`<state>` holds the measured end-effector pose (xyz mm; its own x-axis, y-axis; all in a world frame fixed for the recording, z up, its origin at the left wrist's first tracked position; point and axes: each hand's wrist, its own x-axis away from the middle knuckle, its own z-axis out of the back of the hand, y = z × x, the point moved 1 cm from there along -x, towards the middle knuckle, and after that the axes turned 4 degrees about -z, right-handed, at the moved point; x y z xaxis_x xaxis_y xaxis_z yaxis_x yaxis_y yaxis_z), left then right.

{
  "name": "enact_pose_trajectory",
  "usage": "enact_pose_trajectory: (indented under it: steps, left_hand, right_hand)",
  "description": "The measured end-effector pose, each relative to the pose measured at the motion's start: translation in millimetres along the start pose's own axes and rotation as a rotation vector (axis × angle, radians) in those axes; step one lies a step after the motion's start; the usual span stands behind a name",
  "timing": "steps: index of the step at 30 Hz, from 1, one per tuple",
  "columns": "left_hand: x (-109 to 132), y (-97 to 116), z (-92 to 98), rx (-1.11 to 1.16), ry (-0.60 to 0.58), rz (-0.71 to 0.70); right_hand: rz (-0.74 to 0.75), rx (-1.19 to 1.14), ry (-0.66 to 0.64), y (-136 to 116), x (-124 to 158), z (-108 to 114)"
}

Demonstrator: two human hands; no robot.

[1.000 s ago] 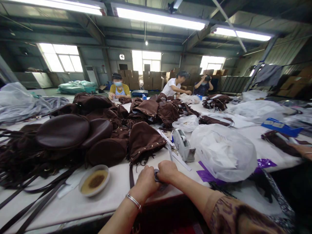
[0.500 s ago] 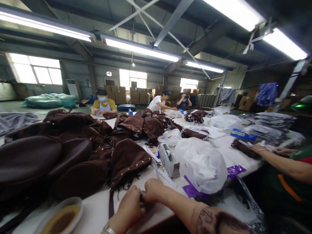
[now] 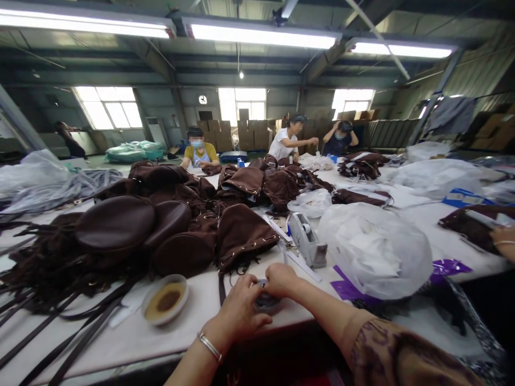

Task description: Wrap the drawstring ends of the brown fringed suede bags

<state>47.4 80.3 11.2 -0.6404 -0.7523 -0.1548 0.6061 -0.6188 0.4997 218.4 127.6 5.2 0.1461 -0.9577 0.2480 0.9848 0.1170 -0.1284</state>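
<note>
At the table's front edge my left hand (image 3: 243, 308), with a silver bangle at the wrist, curves round the left side of a small dark round object (image 3: 266, 300). Its thumb stands apart from the fingers. My right hand (image 3: 281, 280) is closed at the top of that object, its fingertips partly hidden. A brown bag (image 3: 245, 236) with gold eyelets lies just behind my hands. The grey tape dispenser (image 3: 308, 241) stands behind and to the right. To the left rests a shallow bowl (image 3: 166, 300) with yellowish and brown contents.
Brown bags (image 3: 115, 222) with long straps cover the left and middle of the table. A white plastic bag (image 3: 374, 249) bulges at the right, by purple plastic (image 3: 350, 287). A co-worker's hand (image 3: 505, 241) touches a bag at far right. Other people sit across the table.
The view has swung right to left, so things appear further right. My left hand has loosened from a closed grip, its thumb now apart. The dark round object shows more.
</note>
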Motion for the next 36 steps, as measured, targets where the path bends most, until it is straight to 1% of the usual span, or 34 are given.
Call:
enact_pose_trajectory:
  steps: [4, 7, 10, 12, 17, 19, 22, 24, 27, 29, 30, 34, 36]
  left_hand:
    - [-5.4, 8.3, -13.4, -0.077, 0.014, 0.1]
    - [-10.2, 11.9, -21.2, -0.098, 0.011, 0.118]
    - [-11.0, 10.7, -25.9, -0.084, 0.02, 0.128]
    - [-9.5, 7.3, -28.0, -0.072, 0.018, 0.118]
    - [-2.9, -3.7, -31.2, 0.003, 0.033, 0.0]
    - [-1.9, -6.5, -31.5, 0.026, 0.046, -0.016]
    - [-3.2, -7.8, -30.6, 0.043, 0.063, -0.008]
    - [-4.5, -7.6, -29.7, 0.051, 0.066, -0.001]
    - [-5.3, -8.0, -28.5, 0.068, 0.06, 0.014]
    - [-5.3, -9.6, -27.8, 0.077, 0.06, 0.017]
    - [-5.2, -10.8, -27.5, 0.08, 0.057, 0.014]
    - [-4.2, -17.5, -24.3, 0.082, 0.025, 0.002]
    - [-2.9, -20.5, -21.7, 0.07, 0.013, 0.002]
  right_hand:
    - [-0.024, -0.014, -0.007, 0.7, -2.6, 0.1]
    - [-0.047, -0.029, -0.019, 1.2, -3.2, 0.7]
    - [-0.059, -0.041, -0.022, 1.6, -1.5, 1.8]
    - [-0.057, -0.044, -0.017, 1.7, -0.1, 1.8]
    - [-0.025, -0.05, -0.008, -0.7, -0.3, -1.7]
    - [-0.007, -0.053, -0.008, -1.1, 0.5, -1.7]
    - [0.052, -0.063, 0.003, 4.0, 8.9, 2.5]
    - [0.11, -0.077, 0.025, 12.9, 19.5, 6.3]
    - [0.287, -0.05, 0.077, 29.3, 35.5, 5.7]
    - [0.406, 0.011, 0.114, 37.7, 41.4, -1.5]
    - [0.439, 0.044, 0.136, 40.6, 42.4, -6.8]
    - [0.479, 0.096, 0.229, 46.2, 37.9, -27.5]
    - [0.498, 0.093, 0.252, 48.7, 35.2, -31.3]
